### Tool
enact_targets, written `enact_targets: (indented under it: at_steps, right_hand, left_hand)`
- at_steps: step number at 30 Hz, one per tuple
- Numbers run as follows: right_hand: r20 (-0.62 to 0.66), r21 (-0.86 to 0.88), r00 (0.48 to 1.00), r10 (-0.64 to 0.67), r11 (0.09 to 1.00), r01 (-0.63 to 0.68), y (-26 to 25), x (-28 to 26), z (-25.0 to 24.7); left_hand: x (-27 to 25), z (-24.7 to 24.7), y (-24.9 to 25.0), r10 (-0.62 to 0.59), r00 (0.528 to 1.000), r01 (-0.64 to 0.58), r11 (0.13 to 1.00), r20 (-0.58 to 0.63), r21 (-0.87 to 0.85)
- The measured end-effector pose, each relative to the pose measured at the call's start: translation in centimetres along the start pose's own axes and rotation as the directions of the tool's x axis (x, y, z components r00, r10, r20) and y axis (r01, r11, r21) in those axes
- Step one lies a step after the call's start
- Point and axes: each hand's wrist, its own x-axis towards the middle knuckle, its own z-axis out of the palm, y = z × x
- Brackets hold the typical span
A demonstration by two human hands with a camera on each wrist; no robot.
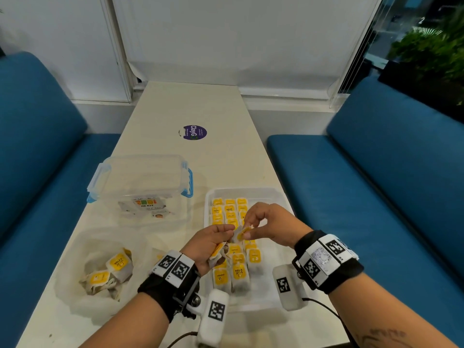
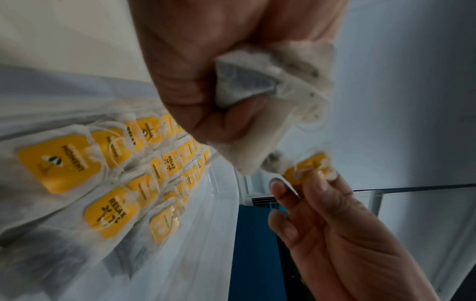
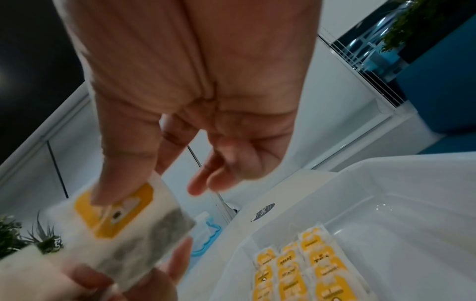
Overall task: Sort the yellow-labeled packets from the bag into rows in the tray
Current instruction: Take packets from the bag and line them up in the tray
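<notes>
A white tray (image 1: 281, 197) holds rows of yellow-labeled packets (image 1: 229, 212). My left hand (image 1: 213, 242) hovers over the tray's near half and grips a small bunch of packets (image 2: 270, 81). My right hand (image 1: 261, 222) pinches one packet (image 1: 240, 234) by its yellow label, thumb on top (image 3: 115, 209); that packet's other end lies at my left fingertips (image 3: 154, 281). The clear bag (image 1: 75, 297) lies open at the left with more packets (image 1: 118, 262) inside. In the right wrist view the tray's far part (image 3: 386, 183) is bare beyond the rows (image 3: 296, 268).
A clear lidded box with blue clasps (image 1: 140, 187) stands behind the bag, left of the tray. A purple round sticker (image 1: 194, 132) sits mid-table. Blue benches (image 1: 37, 146) (image 1: 376, 197) flank the narrow white table (image 1: 188, 101). Cables trail from both wrist cameras.
</notes>
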Motion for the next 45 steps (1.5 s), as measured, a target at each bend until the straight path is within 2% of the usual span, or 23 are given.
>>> enact_targets:
  at_steps: [2,5,8,10,14,17,20,23,24,25,28,30,33,34,39,45]
  right_hand:
    - [-0.078,-0.027,0.996,-0.039,0.999,0.037,0.1,-0.1,0.1]
    - [-0.178,-0.055,0.984,0.021,0.998,-0.032,0.3,0.0,0.2]
    - [-0.123,0.016,0.979,0.165,0.986,-0.164,0.8,-0.2,0.2]
    - [-0.064,-0.033,0.954,0.291,0.955,-0.294,1.4,-0.3,0.4]
    - [0.058,-0.309,0.871,0.488,0.838,-0.449,3.1,-0.3,1.4]
    - [0.149,-0.414,0.790,0.595,0.763,-0.496,3.9,-0.3,2.2]
    - [0.181,-0.485,0.742,0.646,0.715,-0.504,4.2,0.1,2.5]
    - [0.230,-0.450,0.664,0.711,0.683,-0.575,4.3,0.9,2.9]
    - [0.226,-0.443,0.653,0.723,0.673,-0.592,4.3,1.1,3.0]
    - [0.209,-0.449,0.653,0.728,0.665,-0.597,4.2,1.3,3.0]
    - [0.133,-0.465,0.712,0.689,0.678,-0.569,4.3,1.8,2.9]
    - [0.155,-0.529,0.698,0.699,0.656,-0.539,4.2,2.1,3.3]
    - [0.179,-0.617,0.634,0.753,0.587,-0.524,4.4,2.5,3.9]
    - [0.181,-0.617,0.628,0.757,0.585,-0.526,4.4,2.5,3.9]
    - [0.137,-0.595,0.654,0.744,0.590,-0.546,3.9,2.8,3.9]
    - [0.188,-0.569,0.671,0.717,0.637,-0.520,4.1,3.4,4.1]
  left_hand:
    - [0.3,-0.4,-0.3,-0.022,0.999,0.021,1.000,-0.049,-0.008]
    - [0.3,-0.7,-0.4,-0.055,0.994,0.050,0.997,-0.093,-0.062]
    - [0.2,-0.7,-0.4,-0.057,0.994,0.047,0.994,-0.095,-0.103]
    - [0.3,-0.8,-0.4,-0.059,0.994,0.047,0.992,-0.097,-0.116]
    - [0.4,-1.0,-0.7,-0.068,0.994,0.056,0.989,-0.089,-0.135]
    - [0.4,-1.1,-0.9,-0.069,0.994,0.056,0.986,-0.081,-0.159]
    - [0.2,-1.2,-1.0,-0.063,0.995,0.049,0.982,-0.076,-0.183]
    - [0.1,-1.4,-1.2,-0.063,0.995,0.047,0.980,-0.077,-0.194]
    - [0.1,-1.4,-1.3,-0.064,0.995,0.048,0.980,-0.080,-0.193]
    - [0.1,-1.5,-1.4,-0.064,0.995,0.047,0.981,-0.083,-0.191]
    - [-0.1,-1.6,-1.5,-0.061,0.995,0.044,0.981,-0.081,-0.189]
    - [-0.2,-1.7,-1.6,-0.059,0.995,0.043,0.981,-0.080,-0.192]
    - [-0.2,-1.9,-1.8,-0.056,0.995,0.039,0.982,-0.085,-0.185]
    - [-0.3,-2.0,-1.8,-0.054,0.995,0.038,0.983,-0.087,-0.182]
    - [-0.2,-2.2,-1.9,-0.051,0.995,0.035,0.983,-0.088,-0.178]
    - [0.0,-2.0,-1.8,-0.056,0.994,0.041,0.987,-0.093,-0.153]
